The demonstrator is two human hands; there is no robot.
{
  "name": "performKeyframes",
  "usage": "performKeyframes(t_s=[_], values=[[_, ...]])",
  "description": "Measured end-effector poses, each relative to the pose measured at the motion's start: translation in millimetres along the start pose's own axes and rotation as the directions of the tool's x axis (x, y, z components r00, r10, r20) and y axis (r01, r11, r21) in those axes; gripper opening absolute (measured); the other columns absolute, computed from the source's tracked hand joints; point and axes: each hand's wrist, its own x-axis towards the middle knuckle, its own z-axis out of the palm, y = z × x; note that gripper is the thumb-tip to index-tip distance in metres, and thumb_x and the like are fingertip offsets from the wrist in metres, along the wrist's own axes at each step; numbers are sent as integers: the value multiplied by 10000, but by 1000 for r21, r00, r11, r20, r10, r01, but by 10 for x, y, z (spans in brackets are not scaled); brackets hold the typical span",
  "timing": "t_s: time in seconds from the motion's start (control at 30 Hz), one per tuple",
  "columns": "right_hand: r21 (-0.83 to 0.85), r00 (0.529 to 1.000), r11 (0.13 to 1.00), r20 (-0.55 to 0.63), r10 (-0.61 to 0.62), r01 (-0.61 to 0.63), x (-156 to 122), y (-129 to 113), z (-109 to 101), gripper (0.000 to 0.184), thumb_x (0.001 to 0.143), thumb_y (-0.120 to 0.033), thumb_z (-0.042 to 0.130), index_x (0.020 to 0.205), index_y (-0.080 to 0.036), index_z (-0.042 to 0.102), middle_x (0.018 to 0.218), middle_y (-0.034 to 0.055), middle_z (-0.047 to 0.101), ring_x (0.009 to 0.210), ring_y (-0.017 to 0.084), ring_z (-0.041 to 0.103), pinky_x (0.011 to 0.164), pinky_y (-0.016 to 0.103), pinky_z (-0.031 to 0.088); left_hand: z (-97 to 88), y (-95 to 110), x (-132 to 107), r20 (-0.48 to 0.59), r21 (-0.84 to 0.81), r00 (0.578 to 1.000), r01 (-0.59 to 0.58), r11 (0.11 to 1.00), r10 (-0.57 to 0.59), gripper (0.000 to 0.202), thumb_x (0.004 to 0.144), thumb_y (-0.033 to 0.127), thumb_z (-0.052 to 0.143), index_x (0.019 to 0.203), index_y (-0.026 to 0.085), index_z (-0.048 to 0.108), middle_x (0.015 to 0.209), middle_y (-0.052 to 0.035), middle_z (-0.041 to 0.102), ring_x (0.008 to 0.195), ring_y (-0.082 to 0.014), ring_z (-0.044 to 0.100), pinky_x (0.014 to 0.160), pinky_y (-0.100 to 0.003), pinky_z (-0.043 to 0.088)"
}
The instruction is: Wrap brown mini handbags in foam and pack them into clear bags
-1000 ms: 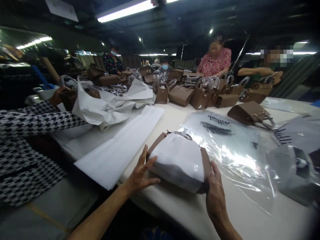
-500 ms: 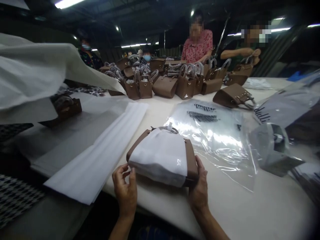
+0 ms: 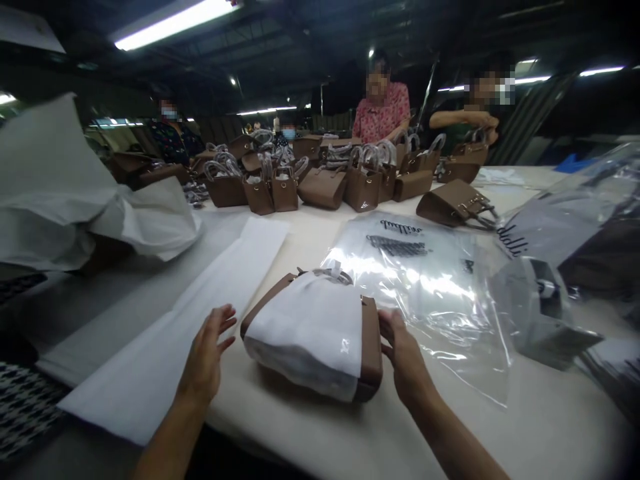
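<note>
A brown handbag [image 3: 371, 340] lies tilted on the pale table in front of me, with white wrapping paper [image 3: 310, 330] covering its front. My left hand [image 3: 207, 353] is off the bag to its left, fingers apart and holding nothing, above a folded white sheet [image 3: 165, 353]. Beside the bag's right end is my right hand [image 3: 400, 350], its fingers spread and bent; whether the fingertips touch the bag is hard to tell. Clear plastic bags [image 3: 415, 287] with black lettering lie just behind the handbag.
Several brown handbags [image 3: 320, 187] with wrapped handles line the back of the table. Another handbag [image 3: 453, 203] lies on its side at the back right. Crumpled white paper [image 3: 155, 217] rises at left. Clear plastic packaging [image 3: 545, 307] stands at right. Two co-workers [image 3: 383, 110] stand across the table.
My left hand has let go of the handbag and moved left. My right hand has loosened from its right end. At left, the large white paper has shifted and crumpled.
</note>
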Motion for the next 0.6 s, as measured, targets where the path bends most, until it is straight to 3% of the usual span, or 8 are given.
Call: performKeyframes(t_s=[0.03, 0.1, 0.17, 0.27, 0.33, 0.47, 0.6], values=[[-12, 997, 998, 27, 70, -69, 95, -77, 14, 469, 813, -565, 448, 1074, -203, 594, 1113, 56, 598, 1024, 227, 534, 765, 328, 454, 24, 85, 65, 162, 42, 983, 82, 996, -87, 448, 787, 539, 449, 1014, 176, 577, 1097, -64, 581, 992, -215, 529, 715, -283, 450], [-12, 982, 985, 78, 174, -173, 215, -174, 50, 426, 745, -507, 580, 967, -147, 620, 928, 81, 657, 841, 228, 596, 669, 311, 467, 88, 199, 97, 427, 116, 881, 171, 978, -205, 415, 766, 506, 527, 933, 140, 628, 953, -76, 640, 858, -207, 567, 689, -283, 453], [3, 978, 983, 108, 181, -182, 218, -221, 69, 409, 703, -460, 645, 933, -123, 608, 786, 73, 664, 684, 211, 603, 598, 298, 468, 133, 230, 26, 567, 89, 802, 168, 982, -189, 350, 780, 462, 543, 814, 132, 655, 777, -56, 655, 711, -179, 568, 682, -284, 454], [26, 986, 996, 145, 78, -83, 32, -275, 63, 478, 720, -487, 625, 1064, -162, 561, 808, 42, 663, 662, 205, 599, 566, 292, 471, 135, 221, -94, 639, -25, 767, 103, 994, -63, 325, 821, 419, 505, 694, 154, 645, 659, -23, 627, 604, -151, 544, 638, -269, 450], [27, 990, 999, 136, -31, 28, -174, -300, 73, 521, 737, -516, 595, 1147, -204, 521, 911, 28, 656, 760, 215, 602, 613, 294, 484, 125, 281, -79, 619, -104, 784, 44, 994, 30, 290, 829, 394, 503, 751, 158, 652, 674, -21, 633, 597, -147, 548, 616, -261, 449], [-90, 967, 963, 16, -254, 255, -661, -153, 182, 479, 746, -538, 567, 1110, -226, 574, 1050, 33, 624, 1002, 258, 546, 821, 322, 463, 147, 655, 215, 561, -256, 800, -77, 964, 213, 290, 788, 367, 583, 967, 146, 639, 733, -28, 659, 568, -124, 546, 573, -231, 441], [-269, 920, 888, -12, -392, 374, -959, 237, 240, 361, 726, -520, 594, 928, -231, 673, 976, 57, 648, 1020, 304, 544, 863, 349, 459, 224, 1041, 530, 612, -317, 740, -93, 944, 278, 329, 689, 331, 693, 929, 108, 661, 818, -57, 668, 596, -120, 560, 518, -193, 413]])
